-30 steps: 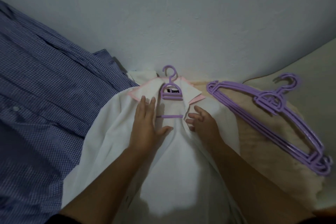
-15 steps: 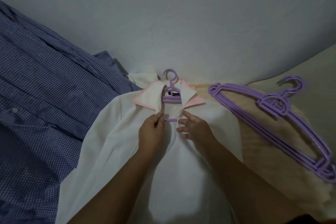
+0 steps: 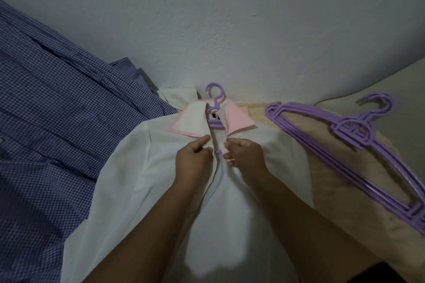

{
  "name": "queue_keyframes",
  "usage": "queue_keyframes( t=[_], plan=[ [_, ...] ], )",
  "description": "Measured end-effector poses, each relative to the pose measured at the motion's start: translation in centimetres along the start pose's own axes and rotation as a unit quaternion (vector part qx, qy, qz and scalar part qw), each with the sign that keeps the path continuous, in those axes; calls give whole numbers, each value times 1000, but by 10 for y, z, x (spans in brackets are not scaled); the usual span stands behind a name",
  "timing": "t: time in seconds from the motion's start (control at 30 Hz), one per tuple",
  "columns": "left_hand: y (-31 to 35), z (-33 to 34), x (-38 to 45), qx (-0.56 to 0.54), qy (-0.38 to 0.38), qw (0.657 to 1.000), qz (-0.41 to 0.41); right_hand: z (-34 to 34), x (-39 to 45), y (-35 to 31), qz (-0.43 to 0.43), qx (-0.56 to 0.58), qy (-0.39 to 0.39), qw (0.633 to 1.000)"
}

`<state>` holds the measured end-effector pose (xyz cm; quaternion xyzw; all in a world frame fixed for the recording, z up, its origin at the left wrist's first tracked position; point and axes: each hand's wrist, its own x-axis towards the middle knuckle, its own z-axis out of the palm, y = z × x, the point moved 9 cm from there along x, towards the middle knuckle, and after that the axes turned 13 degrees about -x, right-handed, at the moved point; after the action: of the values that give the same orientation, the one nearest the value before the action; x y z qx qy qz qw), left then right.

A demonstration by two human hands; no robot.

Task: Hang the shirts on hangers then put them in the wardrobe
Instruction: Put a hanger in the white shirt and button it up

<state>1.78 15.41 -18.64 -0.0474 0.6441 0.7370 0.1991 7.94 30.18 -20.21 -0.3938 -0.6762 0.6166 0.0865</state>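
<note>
Both hands, left hand (image 3: 193,158) and right hand (image 3: 246,156), are pinching the hangered white shirt (image 3: 128,179) closed (wardrobe unseen); blue shirts (image 3: 57,145) are waiting.

Bed (image 3: 379,99) under shirts (image 3: 126,179), hangers (image 3: 345,142)

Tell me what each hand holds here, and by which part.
Both hold the white shirt by its front opening just below the pink-edged collar: the left hand pinches the left front edge, the right hand the right edge.
</note>
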Motion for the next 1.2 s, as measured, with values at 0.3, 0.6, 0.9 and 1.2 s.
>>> queue_keyframes(
  t=[0.3, 0.6, 0.9, 1.2],
  plan=[
    [0, 0, 0, -8, -32, 999, -30, -7, 1, -17, -84, -101, 31, 991],
    [1, 8, 6, 25, -22, 999, 11, 5, -1, -15, -57, 8, -48, 997],
    [-10, 18, 8, -55, -63, 996, -34, 14, -4, -12, -29, 80, -95, 992],
    [-8, 18, 11, -61, -65, 995, -46, 14, -4, -7, -8, 65, -92, 994]
  ],
)
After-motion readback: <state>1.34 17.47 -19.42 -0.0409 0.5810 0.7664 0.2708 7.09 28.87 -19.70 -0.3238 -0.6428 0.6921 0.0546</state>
